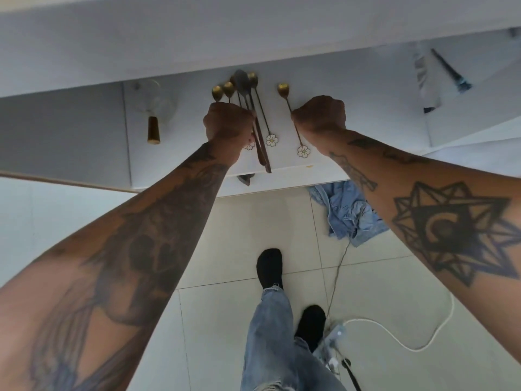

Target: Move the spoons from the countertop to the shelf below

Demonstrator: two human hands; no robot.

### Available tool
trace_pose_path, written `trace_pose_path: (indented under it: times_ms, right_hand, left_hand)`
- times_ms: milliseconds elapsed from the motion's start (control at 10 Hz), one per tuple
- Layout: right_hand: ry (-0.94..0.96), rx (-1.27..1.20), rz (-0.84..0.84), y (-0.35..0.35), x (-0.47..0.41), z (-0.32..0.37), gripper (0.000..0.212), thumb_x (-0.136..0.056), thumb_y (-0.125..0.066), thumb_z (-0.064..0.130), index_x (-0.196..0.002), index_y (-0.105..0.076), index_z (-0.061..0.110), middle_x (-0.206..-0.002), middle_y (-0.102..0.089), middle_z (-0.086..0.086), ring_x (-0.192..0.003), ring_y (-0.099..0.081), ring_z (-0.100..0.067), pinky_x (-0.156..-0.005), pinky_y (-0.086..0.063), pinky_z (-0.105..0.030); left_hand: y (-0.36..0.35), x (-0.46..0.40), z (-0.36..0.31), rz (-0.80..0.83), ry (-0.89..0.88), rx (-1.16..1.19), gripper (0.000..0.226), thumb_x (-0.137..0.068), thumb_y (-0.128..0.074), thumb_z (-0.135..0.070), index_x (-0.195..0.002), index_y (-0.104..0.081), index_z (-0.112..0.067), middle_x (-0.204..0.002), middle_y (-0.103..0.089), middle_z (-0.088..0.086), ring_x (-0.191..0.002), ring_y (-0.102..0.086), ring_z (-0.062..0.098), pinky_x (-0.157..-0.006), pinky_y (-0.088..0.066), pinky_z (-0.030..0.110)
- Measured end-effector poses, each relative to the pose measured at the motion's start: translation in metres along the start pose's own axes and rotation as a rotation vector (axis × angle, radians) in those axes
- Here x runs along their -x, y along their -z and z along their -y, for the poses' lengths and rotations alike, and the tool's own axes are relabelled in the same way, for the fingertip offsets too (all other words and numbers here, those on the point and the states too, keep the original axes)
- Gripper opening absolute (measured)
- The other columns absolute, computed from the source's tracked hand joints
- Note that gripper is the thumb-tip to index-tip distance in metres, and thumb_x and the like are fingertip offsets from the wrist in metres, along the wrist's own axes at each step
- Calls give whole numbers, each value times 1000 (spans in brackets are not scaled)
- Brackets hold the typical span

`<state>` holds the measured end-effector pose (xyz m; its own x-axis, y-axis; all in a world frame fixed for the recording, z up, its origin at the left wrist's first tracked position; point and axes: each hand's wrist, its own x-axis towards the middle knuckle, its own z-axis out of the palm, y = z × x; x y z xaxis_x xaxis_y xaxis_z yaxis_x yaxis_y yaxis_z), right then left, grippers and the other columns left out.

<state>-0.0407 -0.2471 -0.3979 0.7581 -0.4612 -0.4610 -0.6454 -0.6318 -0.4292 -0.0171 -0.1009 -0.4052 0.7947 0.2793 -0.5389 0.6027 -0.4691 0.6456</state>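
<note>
left hand (229,124): closed in a fist around a bunch of spoons (245,88) over the white shelf (197,153) | right hand (320,114): closed; seems to pinch one gold spoon (282,88) with a flower end

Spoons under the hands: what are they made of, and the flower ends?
Gold spoon by the right hand: looks like brass-toned metal, judging by its shiny bowl and thin stem. Flower end: white with a gold outline, probably enamel. Grey spoon in the left hand: dull matte bowl, brown handle, possibly wood.
</note>
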Motion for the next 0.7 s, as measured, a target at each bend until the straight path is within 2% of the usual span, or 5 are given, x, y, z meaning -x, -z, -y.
trace_pose_path:
  times_ms: [100,200,300,600,700]
  right_hand:
    - [23,10,4,2,1,1,35,-85,-54,21,-54,-38,16,-61,-45,0,-56,-44,-14,-49,-30,-20]
    - [58,40,14,3,3,3,29,-85,-54,21,-59,-45,13,-76,-52,-6,-76,-50,-20,-54,-32,-20]
    - [88,78,28,3,7,4,27,-86,-52,21,-62,-44,12,-71,-48,-3,-80,-48,-19,-47,-24,-20]
    - [145,45,-8,41,53,-4,44,-92,-50,29,-51,-39,16,-55,-45,-1,-64,-48,-22,-46,-24,-20]
    - [176,-15,-8,64,94,-20,47,-91,-51,29,-48,-40,14,-48,-43,2,-52,-44,-19,-48,-29,-22]
  left_hand:
    - [0,0,3,0,5,0,22,-90,-75,-19,-74,-64,-9,-77,-76,12,-78,-80,26,-85,-65,39]
    - [1,0,7,-33,-28,-28,22,-88,-77,-21,-96,-73,0,-87,-79,13,-78,-80,25,-83,-65,39]
    - [4,-2,9,-52,-27,-58,32,-88,-76,-21,-111,-72,1,-102,-79,15,-93,-78,26,-87,-64,39]
    - [40,58,10,-78,-219,-167,14,-87,-75,-20,-96,-83,-12,-97,-82,4,-87,-77,19,-79,-61,26]
    - [66,104,23,-17,-273,-37,13,-88,-74,-15,-94,-83,-8,-96,-82,8,-85,-78,28,-86,-63,40]
